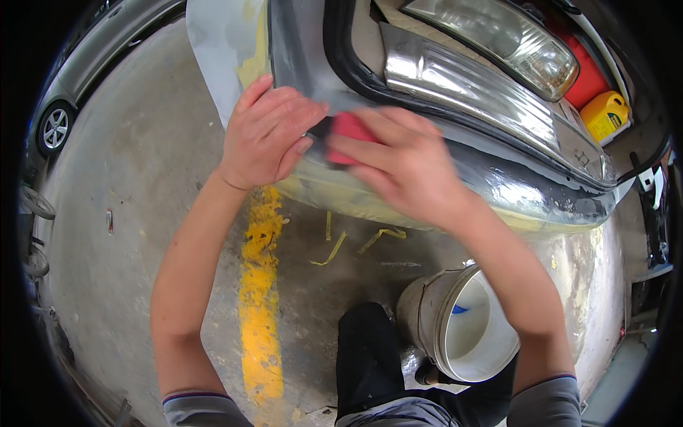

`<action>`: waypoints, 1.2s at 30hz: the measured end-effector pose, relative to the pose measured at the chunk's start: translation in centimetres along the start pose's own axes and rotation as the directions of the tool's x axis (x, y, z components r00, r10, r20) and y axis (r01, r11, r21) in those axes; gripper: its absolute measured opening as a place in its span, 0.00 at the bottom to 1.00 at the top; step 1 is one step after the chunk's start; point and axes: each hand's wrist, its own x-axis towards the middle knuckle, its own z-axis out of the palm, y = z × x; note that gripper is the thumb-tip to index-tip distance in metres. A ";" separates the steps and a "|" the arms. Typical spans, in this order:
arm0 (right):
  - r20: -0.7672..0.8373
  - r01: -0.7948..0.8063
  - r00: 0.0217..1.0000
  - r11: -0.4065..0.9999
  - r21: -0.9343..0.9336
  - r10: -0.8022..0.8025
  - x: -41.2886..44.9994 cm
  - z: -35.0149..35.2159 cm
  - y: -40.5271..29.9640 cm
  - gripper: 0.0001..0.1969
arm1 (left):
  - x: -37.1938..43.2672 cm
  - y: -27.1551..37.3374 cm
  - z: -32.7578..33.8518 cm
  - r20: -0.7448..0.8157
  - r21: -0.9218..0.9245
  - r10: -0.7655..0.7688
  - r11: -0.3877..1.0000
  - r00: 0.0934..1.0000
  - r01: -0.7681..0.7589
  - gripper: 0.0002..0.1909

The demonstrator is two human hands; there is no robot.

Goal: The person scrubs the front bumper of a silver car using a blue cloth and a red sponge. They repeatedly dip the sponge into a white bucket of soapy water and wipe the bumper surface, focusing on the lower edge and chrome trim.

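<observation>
My right hand [400,157], blurred, grips a red sanding block [349,139] with a dark strip, apparently sandpaper, along its left side. The block lies against the car's rear corner, just below the black rubber seal [355,69] of the open trunk. My left hand [269,131] rests on the bodywork to the left of the block, thumb apart from the fingers, nothing seen in it. Dull grey patches and yellow filler [309,187] cover parts of the rear bumper [496,173], which looks wet and shiny farther right.
A white bucket [448,283] of cloudy water with a blue item stands by my legs. Inside the trunk are a ribbed metal sill plate [453,88], a headlight unit [496,45] and a yellow jug [604,117]. Tape scraps [333,248] and a yellow line [260,299] mark the floor.
</observation>
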 end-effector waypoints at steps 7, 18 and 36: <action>-0.035 -0.049 0.998 0.999 0.022 0.049 -11.4 -5.8 5.1 0.23 | -0.8 0.0 -0.4 0.066 0.063 0.000 0.998 0.998 -0.004 0.19; -0.154 -0.010 0.988 0.994 0.107 0.027 -7.9 -1.8 3.4 0.20 | -1.3 0.0 0.1 0.186 0.147 -0.017 0.989 0.982 -0.011 0.17; -0.097 -0.366 0.927 0.930 -0.032 0.361 -24.9 -12.9 11.3 0.22 | -1.8 -0.4 -0.7 0.130 0.188 -0.031 0.982 0.991 0.007 0.15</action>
